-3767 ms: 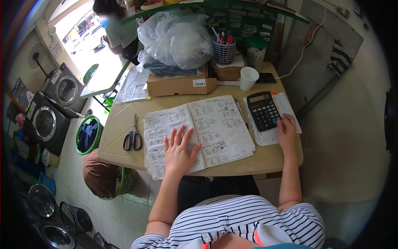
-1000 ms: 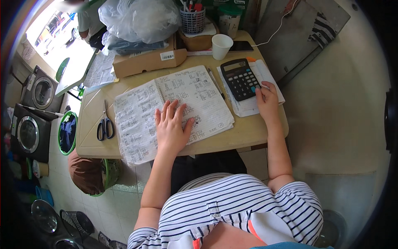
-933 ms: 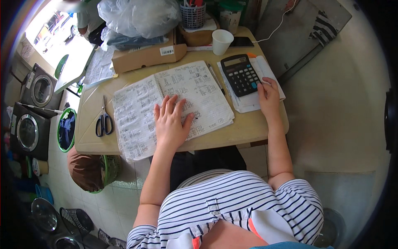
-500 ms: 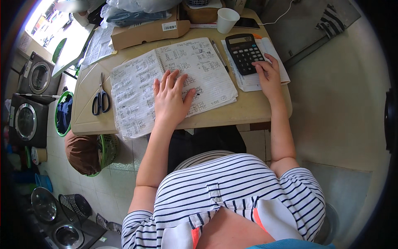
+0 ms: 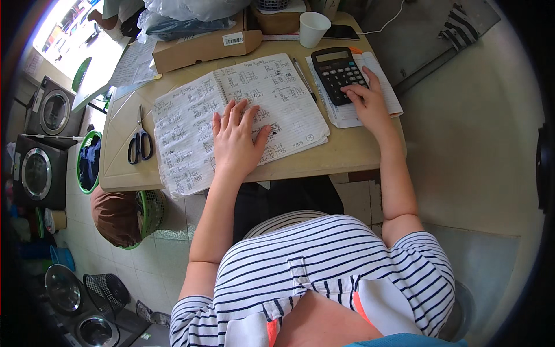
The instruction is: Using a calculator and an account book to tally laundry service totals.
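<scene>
one left hand (image 5: 236,141) flat, wide on notebook (image 5: 283,115); right hand (image 5: 371,105), thumb and finger apart, at calculator (image 5: 336,74)

The head camera looks steeply down and forward over the striped shirt (image 5: 329,248), fairly close to the notebook (image 5: 280,107). Its wide fisheye view takes in both near corners of the table (image 5: 352,150), whose near edge crosses mid-view.

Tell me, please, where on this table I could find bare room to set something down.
Bare tabletop shows at the left, between scissors, cardboard box and notebook, and at front right, between notebook, papers and the table's front edge. The back is crowded with box, cup and phone; the right hand is at the calculator.
</scene>
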Demonstrator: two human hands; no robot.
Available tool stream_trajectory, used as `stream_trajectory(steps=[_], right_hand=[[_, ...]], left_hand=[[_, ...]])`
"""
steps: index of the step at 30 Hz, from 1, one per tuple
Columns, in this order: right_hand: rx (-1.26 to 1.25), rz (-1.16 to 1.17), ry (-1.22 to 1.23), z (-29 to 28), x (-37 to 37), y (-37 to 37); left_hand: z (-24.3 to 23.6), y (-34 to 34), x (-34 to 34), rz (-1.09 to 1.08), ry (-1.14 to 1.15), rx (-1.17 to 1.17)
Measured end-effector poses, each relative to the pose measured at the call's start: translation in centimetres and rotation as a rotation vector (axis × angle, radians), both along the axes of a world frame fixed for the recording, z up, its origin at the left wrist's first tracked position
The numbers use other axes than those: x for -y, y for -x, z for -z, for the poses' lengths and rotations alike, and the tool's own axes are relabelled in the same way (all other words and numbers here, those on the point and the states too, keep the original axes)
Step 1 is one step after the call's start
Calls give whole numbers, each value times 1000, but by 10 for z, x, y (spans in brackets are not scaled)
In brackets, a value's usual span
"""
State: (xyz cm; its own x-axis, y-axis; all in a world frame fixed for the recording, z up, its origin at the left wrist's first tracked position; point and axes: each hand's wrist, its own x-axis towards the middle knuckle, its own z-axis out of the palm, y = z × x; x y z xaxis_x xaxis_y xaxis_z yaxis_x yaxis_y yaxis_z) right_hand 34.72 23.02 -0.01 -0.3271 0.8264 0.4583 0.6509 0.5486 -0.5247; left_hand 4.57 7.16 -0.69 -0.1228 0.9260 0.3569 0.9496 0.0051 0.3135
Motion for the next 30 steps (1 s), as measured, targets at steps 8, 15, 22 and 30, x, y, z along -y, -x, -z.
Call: stream_trajectory(steps=[8,15,22,30], right_hand=[[25,64,-2,-3,-35,2],[182,56,-124,-3,27,10],[-203,173,146,-2,6,-28],[-88,96,74,-1,10,-24]], left_hand=[[1,-1,-1,9,0,6],[1,0,1,7,-3,15],[0,-1,1,10,-3,21],[-3,0,1,1,23,23]])
